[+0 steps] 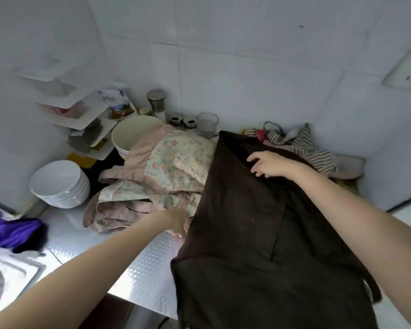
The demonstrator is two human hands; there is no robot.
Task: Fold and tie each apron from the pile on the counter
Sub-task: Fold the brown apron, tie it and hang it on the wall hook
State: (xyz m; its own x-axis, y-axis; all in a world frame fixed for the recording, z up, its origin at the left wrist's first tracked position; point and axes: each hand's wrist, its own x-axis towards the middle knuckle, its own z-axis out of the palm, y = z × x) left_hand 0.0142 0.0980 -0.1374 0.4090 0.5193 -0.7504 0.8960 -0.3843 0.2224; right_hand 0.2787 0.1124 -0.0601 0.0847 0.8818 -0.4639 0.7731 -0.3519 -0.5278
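Dark brown apron (259, 233) spread over right half of the desk (150, 262), near end hanging off the front edge, far end raised; right hand (271, 166) on its upper part, fingers (253, 160) curled, pinching a fold of the brown cloth; left hand (178, 222) at the brown apron's left edge, fingertips hidden under the cloth, cannot tell if clenched or released; floral apron (166, 172) crumpled in a heap just left of the brown one, touching it, one end draped into the cream bowl (128, 135); striped apron (311, 150) bunched in the far right corner behind the brown one; stack of white bowls (59, 186) at left, near the floral heap but apart; purple cloth (12, 230) at far left beside the sink (14, 271); metal shaker (156, 100), two small jars (183, 119) and a clear cup (207, 124) along the back wall; wall socket (408, 67) upper right.
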